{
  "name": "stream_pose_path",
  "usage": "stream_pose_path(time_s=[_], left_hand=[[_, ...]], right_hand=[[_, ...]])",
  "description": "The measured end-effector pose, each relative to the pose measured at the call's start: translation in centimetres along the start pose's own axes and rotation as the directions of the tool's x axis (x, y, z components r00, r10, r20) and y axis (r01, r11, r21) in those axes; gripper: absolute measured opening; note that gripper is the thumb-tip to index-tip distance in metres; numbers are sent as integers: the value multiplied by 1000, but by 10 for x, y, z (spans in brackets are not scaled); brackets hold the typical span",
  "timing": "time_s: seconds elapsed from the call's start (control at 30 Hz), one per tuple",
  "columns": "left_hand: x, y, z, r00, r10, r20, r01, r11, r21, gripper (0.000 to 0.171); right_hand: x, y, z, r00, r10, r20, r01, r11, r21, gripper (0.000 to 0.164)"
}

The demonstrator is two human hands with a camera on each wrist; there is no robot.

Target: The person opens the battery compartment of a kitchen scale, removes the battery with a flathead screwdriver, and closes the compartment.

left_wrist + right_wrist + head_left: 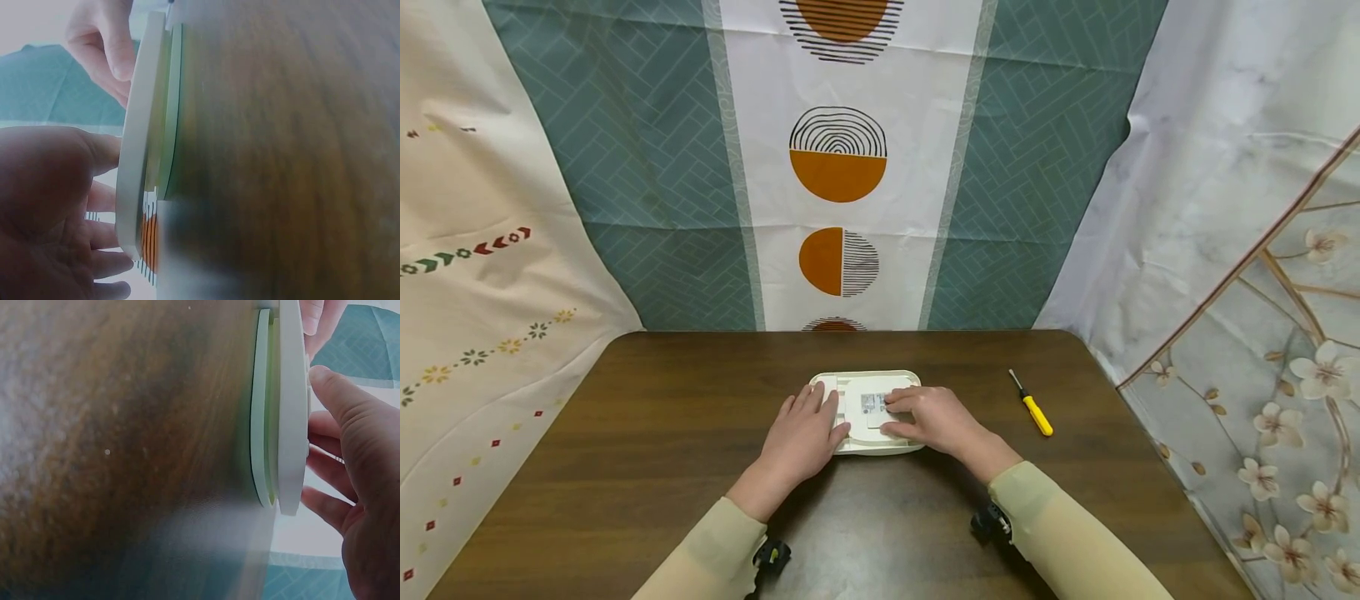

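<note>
A white, rounded rectangular device (859, 427) lies on the table with a printed label (872, 405) facing up. My left hand (801, 433) rests on its left end, fingers extended over the surface and thumb near the front edge. On the right, my right hand (936, 419) touches the top beside the label with its fingertips. From the left wrist view, the white body (139, 140) shows side-on, with a pale green-tinted lower layer (170, 119) against the table. The right wrist view has my right thumb and fingers at the upper face of the device (292, 419).
A screwdriver (1036, 413) with a yellow handle lies on the brown wooden table (685, 433), to the right of my right hand. Patterned cloths hang behind the table (850, 83) and along both sides.
</note>
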State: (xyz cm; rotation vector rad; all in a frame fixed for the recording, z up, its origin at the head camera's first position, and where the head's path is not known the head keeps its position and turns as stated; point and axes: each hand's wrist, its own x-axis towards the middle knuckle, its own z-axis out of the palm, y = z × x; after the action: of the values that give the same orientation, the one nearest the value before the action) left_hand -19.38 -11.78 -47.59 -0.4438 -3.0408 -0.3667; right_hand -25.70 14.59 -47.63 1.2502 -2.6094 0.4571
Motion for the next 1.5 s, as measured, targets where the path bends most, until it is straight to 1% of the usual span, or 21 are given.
stream_pose_path(time_s=[0.2,0.37,0.53,0.67,0.8,0.9,1.17,1.37,1.5], left_hand=[[0,0,0,1000,-1,-1,1,1000,2,63],[-1,0,-1,1000,1,-5,-1,1000,-3,63],[-1,1,-2,1000,-1,-1,1,1000,-3,63],[-1,1,-1,1000,-6,5,6,1000,-4,64],[-1,0,0,1000,-8,9,8,1000,-9,64],[0,0,-1,1000,-9,12,9,1000,-10,64],[-1,1,-2,1000,-9,12,9,1000,-13,65],[0,1,-2,1000,-13,11,13,1000,-14,65],[1,1,-1,1000,-18,13,18,1000,-22,66]], right_hand=[[0,-1,-2,998,56,15,-57,994,91,27],[-2,-1,-2,997,77,4,-77,993,91,32],[-3,0,-1,997,74,-7,-73,992,105,35],[-4,3,-4,995,92,39,-97,983,154,39],[-6,7,-6,985,132,109,-154,963,220,41],[-7,10,-6,979,159,130,-188,948,256,41],[-8,11,-3,974,196,117,-223,929,295,37],[-8,10,-2,978,193,81,-208,932,297,29],[-9,10,-1,977,201,67,-212,923,320,22]])
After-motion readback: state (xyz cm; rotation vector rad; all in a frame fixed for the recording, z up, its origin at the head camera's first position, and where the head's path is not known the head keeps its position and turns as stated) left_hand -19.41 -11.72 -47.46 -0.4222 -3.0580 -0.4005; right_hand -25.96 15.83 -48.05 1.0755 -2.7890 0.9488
